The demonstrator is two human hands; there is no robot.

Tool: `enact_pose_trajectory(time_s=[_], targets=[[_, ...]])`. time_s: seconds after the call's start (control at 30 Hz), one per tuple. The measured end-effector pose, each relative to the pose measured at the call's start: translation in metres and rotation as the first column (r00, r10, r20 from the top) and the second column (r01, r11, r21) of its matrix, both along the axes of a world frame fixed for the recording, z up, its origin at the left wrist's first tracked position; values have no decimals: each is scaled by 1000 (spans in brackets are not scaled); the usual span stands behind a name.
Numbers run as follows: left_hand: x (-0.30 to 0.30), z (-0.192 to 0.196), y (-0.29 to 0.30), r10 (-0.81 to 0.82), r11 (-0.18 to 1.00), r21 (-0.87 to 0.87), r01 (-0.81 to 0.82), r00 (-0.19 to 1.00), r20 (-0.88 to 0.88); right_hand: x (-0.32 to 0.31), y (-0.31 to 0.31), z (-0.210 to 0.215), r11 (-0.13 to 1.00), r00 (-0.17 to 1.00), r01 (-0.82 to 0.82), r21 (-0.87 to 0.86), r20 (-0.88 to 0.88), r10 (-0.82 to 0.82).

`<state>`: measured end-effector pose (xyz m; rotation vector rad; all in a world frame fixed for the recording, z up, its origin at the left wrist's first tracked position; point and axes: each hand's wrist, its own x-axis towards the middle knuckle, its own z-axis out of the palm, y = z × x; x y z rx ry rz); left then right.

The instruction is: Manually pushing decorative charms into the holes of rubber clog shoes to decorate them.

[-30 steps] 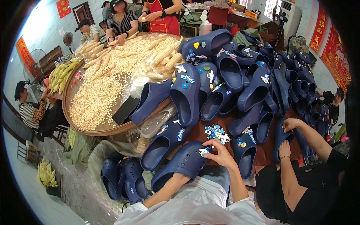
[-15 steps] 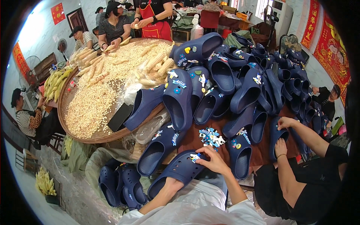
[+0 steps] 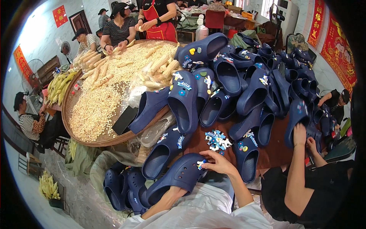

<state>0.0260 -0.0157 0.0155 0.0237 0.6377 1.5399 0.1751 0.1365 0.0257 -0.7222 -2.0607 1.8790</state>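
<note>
A navy clog point(image 3: 171, 171) with a row of holes lies tilted over my lap. My left hand point(image 3: 176, 192) is pushed into its opening and holds it from inside, the fingers hidden by the upper. On the clog's toe sits a small white, blue and yellow shoe charm point(image 3: 201, 164). My right hand point(image 3: 221, 164) has its thumb at the charm and its index finger curved above it against the toe. A heap of similar charms point(image 3: 218, 140) lies on the brown table point(image 3: 198, 147) just beyond.
Decorated navy clogs point(image 3: 251, 91) pile up beyond and to the right; more clogs point(image 3: 124, 187) hang low at left. A round tray point(image 3: 95, 143) of corn kernels stands far left, with a black phone-shaped slab point(image 3: 125, 120) at its rim. At right, a co-worker's hand point(image 3: 299, 133) is in another clog.
The clog on my left hand has rolled slightly, and my thumb has stayed at the charm. The co-worker's clog has moved right and farther away, and their other hand has dropped lower.
</note>
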Motion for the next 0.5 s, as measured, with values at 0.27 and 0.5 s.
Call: enact_pose_trajectory(time_s=[0.27,0.5], targets=[[3,1,-5,22,994,110,-2,983,-182,-3,-13,14,991,995,-6,134,103,-8],[0,1,5,41,999,-22,-47,976,-213,-9,-8,4,950,974,213,226,-130,-188]])
